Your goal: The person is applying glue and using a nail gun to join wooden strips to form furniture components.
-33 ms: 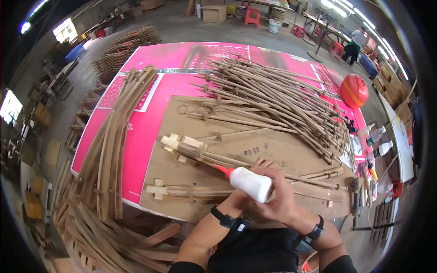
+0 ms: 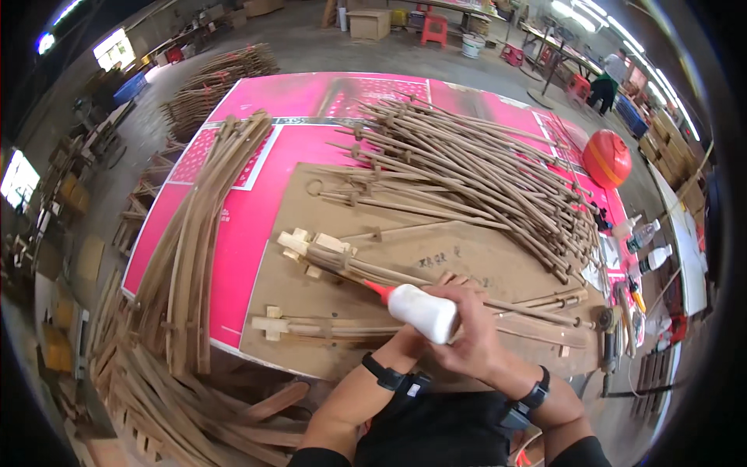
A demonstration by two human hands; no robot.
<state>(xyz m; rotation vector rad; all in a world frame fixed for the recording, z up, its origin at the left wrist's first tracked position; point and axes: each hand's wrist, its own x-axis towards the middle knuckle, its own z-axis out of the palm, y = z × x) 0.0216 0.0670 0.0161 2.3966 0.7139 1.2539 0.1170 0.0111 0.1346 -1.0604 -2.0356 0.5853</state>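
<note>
In my right hand (image 2: 476, 331) is a white squeeze bottle (image 2: 424, 313) with a red nozzle, tilted so the nozzle points left and away from me. Its tip is at or just above a bundle of long, thin wooden strips (image 2: 381, 274); whether it touches I cannot tell. My left hand (image 2: 411, 342) passes beneath the bottle, which hides much of it. Its fingers show beyond the bottle, curled over the strips. Pale wooden blocks (image 2: 317, 243) sit at the bundle's left end. Nearer me, another strip assembly (image 2: 342, 328) lies on the brown board (image 2: 272, 292).
A large heap of wooden rods (image 2: 467, 179) covers the table's far right. Flat strips (image 2: 191, 249) overhang its left side, above more stacked wood (image 2: 179, 397). A power tool (image 2: 608, 342), bottles (image 2: 644, 233) and a red ball-shaped object (image 2: 607, 159) line the right edge. Another person (image 2: 608, 82) stands far back.
The bottle has shifted slightly left and toward me, with my right hand still around it. The wooden pieces look almost unmoved.
</note>
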